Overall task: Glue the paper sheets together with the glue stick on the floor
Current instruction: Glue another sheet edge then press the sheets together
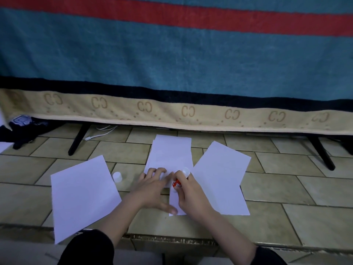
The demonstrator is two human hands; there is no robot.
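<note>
While we look down through the head view, the right hand (pixel 188 196) sits just right of centre in the lower half of the frame, its fingers (pixel 178 175) curled round the glue stick (pixel 180 179). We read the stick's long axis as tilted, its red-labelled end pointing down and left toward the paper and its rounded white end rising to the upper right. Which end carries the glue we cannot tell.

The left hand (pixel 155 188) lies flat and released, fingers spread, pressing the middle sheet (pixel 171 153) against the floor (pixel 277 190) just left of the stick. Both hands touch this sheet, and the stick's lower end meets it between them, so we judge the coming stroke to run along the paper directly beneath the right hand.

The sheets are plain white and appear thin. A left sheet (pixel 82 196) lies at the lower left, apart from the hands, while a right sheet (pixel 219 178) lies beside the right hand. A white cap (pixel 117 177) stands on the tiles between the left sheet and the left hand.
</note>
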